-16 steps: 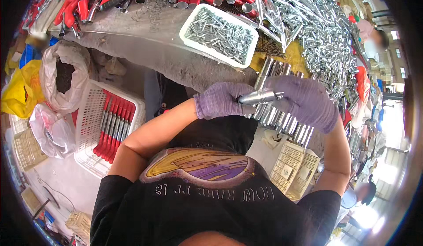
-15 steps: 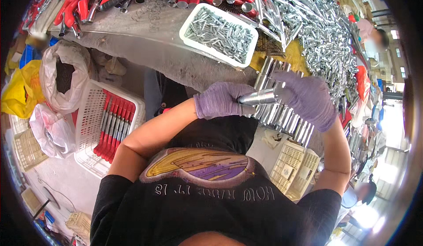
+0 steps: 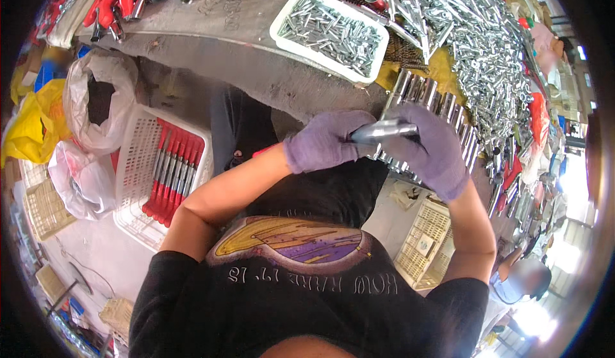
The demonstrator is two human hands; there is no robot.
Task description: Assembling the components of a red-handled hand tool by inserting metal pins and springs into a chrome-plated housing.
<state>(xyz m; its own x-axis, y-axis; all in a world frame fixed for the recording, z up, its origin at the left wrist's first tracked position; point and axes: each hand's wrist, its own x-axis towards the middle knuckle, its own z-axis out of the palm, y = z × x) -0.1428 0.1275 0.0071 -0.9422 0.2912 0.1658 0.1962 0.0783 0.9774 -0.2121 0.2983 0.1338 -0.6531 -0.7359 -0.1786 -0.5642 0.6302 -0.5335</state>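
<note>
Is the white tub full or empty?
Looks full: metal pins spread across the tub from end to end, though their depth is hidden.

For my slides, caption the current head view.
Gloved left hand and right hand hold a shiny metal cylinder near more metal tubes.

Compared with half a second ago, the right hand (image 3: 430, 145) is sitting closer to the left hand (image 3: 325, 141), its fingers now curling around the far end of the metal tube (image 3: 384, 131), which is now blurring. The right hand is now baring the side of the row of shiny tubes (image 3: 428, 91) beyond it and covering more of their near ends. The whole view is shifting, so the white tray (image 3: 380, 53) is appearing higher and farther right. At the lower right, another person (image 3: 508, 290) is now showing a bent arm
</note>
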